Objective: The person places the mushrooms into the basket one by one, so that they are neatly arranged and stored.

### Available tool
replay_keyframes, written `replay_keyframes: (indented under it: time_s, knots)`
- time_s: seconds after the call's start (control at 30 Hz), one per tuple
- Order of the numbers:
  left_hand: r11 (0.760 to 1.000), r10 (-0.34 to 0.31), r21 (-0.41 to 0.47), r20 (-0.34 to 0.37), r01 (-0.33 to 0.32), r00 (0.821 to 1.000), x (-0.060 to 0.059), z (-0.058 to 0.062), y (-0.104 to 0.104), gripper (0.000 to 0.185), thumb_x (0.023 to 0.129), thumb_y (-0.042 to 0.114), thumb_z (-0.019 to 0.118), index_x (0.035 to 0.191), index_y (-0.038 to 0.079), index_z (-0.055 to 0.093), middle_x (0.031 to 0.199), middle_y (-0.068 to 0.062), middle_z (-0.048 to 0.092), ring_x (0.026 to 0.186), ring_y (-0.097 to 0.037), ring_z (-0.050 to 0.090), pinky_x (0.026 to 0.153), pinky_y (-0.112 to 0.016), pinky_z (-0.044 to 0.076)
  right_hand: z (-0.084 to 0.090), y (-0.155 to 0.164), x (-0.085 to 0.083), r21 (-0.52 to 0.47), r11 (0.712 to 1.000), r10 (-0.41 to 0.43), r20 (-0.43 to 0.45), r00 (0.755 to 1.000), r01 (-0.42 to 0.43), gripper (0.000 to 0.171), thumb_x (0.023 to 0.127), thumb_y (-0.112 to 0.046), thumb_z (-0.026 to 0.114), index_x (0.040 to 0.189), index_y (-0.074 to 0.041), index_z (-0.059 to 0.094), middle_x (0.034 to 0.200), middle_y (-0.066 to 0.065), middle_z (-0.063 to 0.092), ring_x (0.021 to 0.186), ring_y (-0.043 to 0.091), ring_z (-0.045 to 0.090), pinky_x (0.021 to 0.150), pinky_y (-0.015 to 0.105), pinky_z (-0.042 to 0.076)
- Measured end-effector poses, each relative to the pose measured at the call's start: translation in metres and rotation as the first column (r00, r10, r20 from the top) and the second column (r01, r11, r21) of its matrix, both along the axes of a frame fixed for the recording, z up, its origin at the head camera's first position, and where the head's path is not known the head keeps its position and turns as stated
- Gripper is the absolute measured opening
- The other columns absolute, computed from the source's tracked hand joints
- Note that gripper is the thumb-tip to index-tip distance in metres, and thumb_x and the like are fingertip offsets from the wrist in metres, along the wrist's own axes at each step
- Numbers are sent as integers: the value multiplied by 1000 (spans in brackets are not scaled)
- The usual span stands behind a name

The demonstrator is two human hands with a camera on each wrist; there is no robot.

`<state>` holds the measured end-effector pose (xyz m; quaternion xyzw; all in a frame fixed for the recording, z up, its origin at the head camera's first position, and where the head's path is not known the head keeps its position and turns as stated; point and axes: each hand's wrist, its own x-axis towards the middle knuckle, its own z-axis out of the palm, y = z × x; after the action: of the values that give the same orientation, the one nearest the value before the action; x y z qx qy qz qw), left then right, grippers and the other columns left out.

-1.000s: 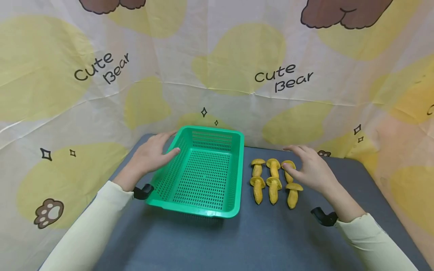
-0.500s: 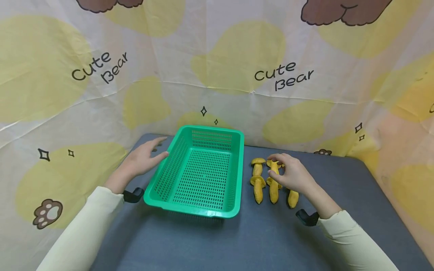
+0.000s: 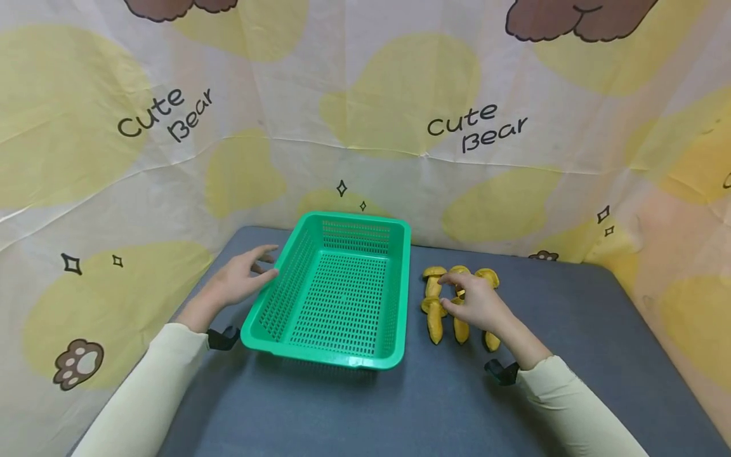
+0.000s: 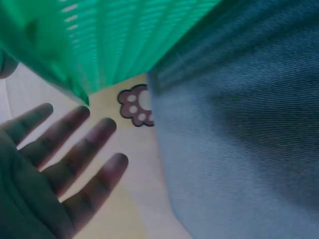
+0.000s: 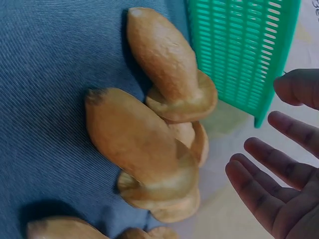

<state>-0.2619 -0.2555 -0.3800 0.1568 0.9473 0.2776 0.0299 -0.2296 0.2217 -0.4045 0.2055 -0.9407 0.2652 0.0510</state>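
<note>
Several yellow-brown mushrooms (image 3: pixel 435 325) lie in two rows on the table, right of the green basket (image 3: pixel 342 362). My right hand (image 3: pixel 478 303) hovers over the middle and left columns and partly hides them. Its thumb and fingers are spread with nothing between them; the right wrist view shows the fingers (image 5: pixel 271 172) apart from the mushrooms (image 5: pixel 134 137). My left hand (image 3: pixel 237 277) is held beside the basket's left wall, fingers loosely extended. In the left wrist view those fingers (image 4: pixel 79 159) hold nothing. Whether the left thumb touches the basket rim, I cannot tell.
The table (image 3: pixel 434 406) has a dark blue-grey cover. Behind it and at the sides hangs a printed cloth (image 3: pixel 365 82) with yellow patches and lettering. The basket stands near the back edge. Black straps (image 3: pixel 502 372) sit at the wrists.
My right hand has moved left and slightly down, from the right column of mushrooms toward the left ones. My left hand has drawn back leftward from the basket rim. The mushrooms and basket stay put.
</note>
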Motion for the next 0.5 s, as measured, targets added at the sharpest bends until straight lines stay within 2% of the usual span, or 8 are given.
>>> replay_keyframes:
  time_s: [0.17,0.3,0.5]
  knots:
    - [999,-20,41,-9,21,1000,-3,-11,-3,63,98,42,52,152,19,29,141,-14,50,116,-34,57,90,-52,49,-8,-6,-2,20,999,36,9,999,-37,31,86,-15,71,115,-7,67,111,11,68,98,32,64,79,44,53]
    - [998,-13,57,-14,14,1000,-5,-20,-3,62,98,41,53,151,18,30,137,-12,51,114,-31,58,89,-51,49,-13,-10,-5,28,998,59,21,998,-60,28,86,-14,71,113,-7,68,110,11,67,98,32,64,80,43,54]
    - [996,13,87,-14,-12,1000,-6,-25,0,59,98,40,53,150,22,32,133,-14,52,113,-32,59,85,-51,51,-18,-13,-10,55,995,79,13,997,-80,25,86,-12,70,111,-6,68,107,10,68,96,29,64,78,41,54]
